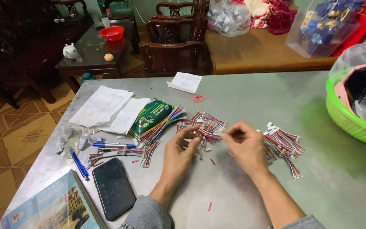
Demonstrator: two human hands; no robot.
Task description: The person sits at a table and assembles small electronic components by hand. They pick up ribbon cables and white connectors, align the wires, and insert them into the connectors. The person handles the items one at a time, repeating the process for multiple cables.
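Observation:
My left hand [178,153] and my right hand [245,146] meet over the middle of a grey metal table [250,101]. Between their fingertips they pinch a short multicoloured wire bundle with a white connector [210,135]. Right behind it lies a loose pile of the same wire bundles [204,122]. Another pile of wire bundles [284,146] sits just right of my right hand. A longer bunch of coloured wires [159,129] lies left of my left hand, beside a green packet [149,116].
Two blue pens [111,145], a black phone [113,188] and a book [56,205] lie at the near left. Paper sheets [106,109] sit farther back. A green basket [348,118] stands at the right edge. Wooden chairs, a dark side table and a wooden bench stand behind.

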